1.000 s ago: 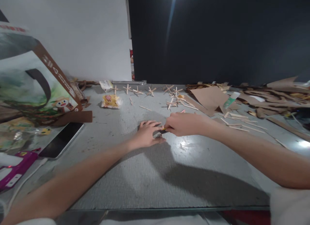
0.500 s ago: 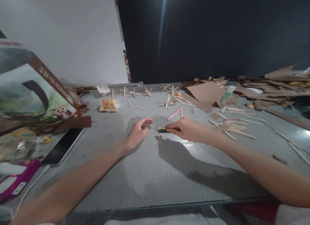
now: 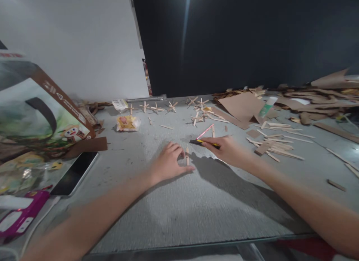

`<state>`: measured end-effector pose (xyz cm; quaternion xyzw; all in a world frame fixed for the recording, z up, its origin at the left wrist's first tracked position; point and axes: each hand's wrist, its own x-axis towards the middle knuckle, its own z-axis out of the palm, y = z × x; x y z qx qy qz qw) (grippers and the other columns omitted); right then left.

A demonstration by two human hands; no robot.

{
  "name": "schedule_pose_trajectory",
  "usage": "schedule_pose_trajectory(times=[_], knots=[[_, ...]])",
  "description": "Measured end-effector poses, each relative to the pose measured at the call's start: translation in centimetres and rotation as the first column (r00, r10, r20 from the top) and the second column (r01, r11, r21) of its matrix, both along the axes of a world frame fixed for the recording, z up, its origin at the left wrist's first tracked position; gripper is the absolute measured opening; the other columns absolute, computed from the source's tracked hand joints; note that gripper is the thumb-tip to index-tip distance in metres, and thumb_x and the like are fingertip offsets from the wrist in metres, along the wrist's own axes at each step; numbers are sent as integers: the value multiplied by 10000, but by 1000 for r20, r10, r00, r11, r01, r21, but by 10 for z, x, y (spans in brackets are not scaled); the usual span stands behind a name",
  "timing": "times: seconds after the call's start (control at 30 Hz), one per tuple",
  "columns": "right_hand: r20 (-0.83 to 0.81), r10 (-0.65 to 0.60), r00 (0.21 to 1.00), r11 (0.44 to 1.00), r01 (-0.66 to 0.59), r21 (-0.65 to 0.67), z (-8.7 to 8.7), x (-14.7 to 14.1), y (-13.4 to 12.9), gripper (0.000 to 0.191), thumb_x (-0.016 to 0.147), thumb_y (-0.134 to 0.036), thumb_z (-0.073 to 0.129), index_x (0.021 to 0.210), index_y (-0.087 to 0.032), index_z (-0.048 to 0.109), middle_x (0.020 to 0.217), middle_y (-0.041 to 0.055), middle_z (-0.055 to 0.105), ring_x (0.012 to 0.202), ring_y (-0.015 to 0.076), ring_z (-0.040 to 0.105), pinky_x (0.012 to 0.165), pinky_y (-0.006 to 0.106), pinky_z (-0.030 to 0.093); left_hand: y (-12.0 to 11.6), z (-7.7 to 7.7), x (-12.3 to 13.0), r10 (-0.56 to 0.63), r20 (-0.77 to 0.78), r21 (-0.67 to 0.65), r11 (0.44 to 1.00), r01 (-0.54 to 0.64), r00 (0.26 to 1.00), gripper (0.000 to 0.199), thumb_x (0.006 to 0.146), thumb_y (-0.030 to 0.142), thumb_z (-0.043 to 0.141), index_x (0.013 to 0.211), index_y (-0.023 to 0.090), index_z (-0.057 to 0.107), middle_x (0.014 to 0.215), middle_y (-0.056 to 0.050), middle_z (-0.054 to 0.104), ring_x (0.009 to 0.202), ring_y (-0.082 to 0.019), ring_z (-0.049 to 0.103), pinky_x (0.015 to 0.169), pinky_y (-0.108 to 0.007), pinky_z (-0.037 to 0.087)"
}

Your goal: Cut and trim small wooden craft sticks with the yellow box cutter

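On the table, a short flat wooden stick point(image 3: 187, 157) lies upright in the view. My left hand point(image 3: 168, 161) is beside it on the left, thumb and fingers spread around it; fingertip contact is hard to make out. My right hand point(image 3: 223, 148) grips a slim black-and-yellow utility knife point(image 3: 199, 142), its dark end pointing left above the stick. Just beyond my right hand are a pink patterned strip point(image 3: 205, 131) and another small wooden stick point(image 3: 213, 131), their far ends close together.
Star-shaped stick pieces point(image 3: 172, 106) stand along the back. To the right are loose sticks point(image 3: 280, 148), cardboard point(image 3: 238, 107) and a glue stick point(image 3: 268, 106). A phone point(image 3: 75, 174), purple device point(image 3: 25, 212), printed box point(image 3: 42, 107) and yellow packet point(image 3: 127, 123) are left.
My right hand has lifted the utility knife off the short stick and drawn it slightly right. My left hand has moved right and down, opening around the stick.
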<state>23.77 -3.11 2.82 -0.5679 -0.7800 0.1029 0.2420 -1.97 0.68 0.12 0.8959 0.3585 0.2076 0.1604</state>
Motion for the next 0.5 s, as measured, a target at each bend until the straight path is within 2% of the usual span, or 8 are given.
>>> schedule_pose_trajectory(times=[0.1, 0.2, 0.33, 0.5], knots=[[39, -6, 999, 1000, 5, 12, -4, -2, 0, 388, 1058, -370, 503, 1275, -224, 791, 960, 94, 841, 712, 207, 741, 635, 267, 452, -3, 0, -1, -53, 4, 14, 999, 53, 999, 349, 843, 519, 833, 906, 220, 665, 1075, -65, 696, 1149, -281, 586, 1015, -433, 501], [66, -4, 998, 999, 2, 34, -5, -5, -2, 369, 1073, -354, 500, 1270, -236, 790, 977, 91, 843, 759, 218, 768, 645, 265, 462, -1, -3, -2, -42, 55, 33, 999, 40, 998, 152, 959, 347, 730, 890, 217, 696, 1009, -56, 712, 1099, -251, 604, 997, -406, 501], [95, 4, 995, 998, -10, 66, -8, -6, -2, 353, 1081, -344, 498, 1244, -238, 792, 990, 88, 844, 774, 218, 775, 652, 266, 462, 4, -9, -2, -8, 96, 63, 998, 2, 995, 130, 990, 251, 682, 882, 195, 729, 944, -59, 717, 1027, -239, 614, 943, -394, 519], [131, 35, 991, 995, -48, 93, -18, -1, 3, 340, 1077, -349, 497, 1188, -246, 801, 996, 72, 845, 758, 215, 782, 619, 264, 469, 11, -15, -5, -19, 102, 55, 998, 14, 995, 159, 1009, 157, 624, 912, 173, 749, 941, -59, 719, 1012, -228, 612, 916, -384, 540]])
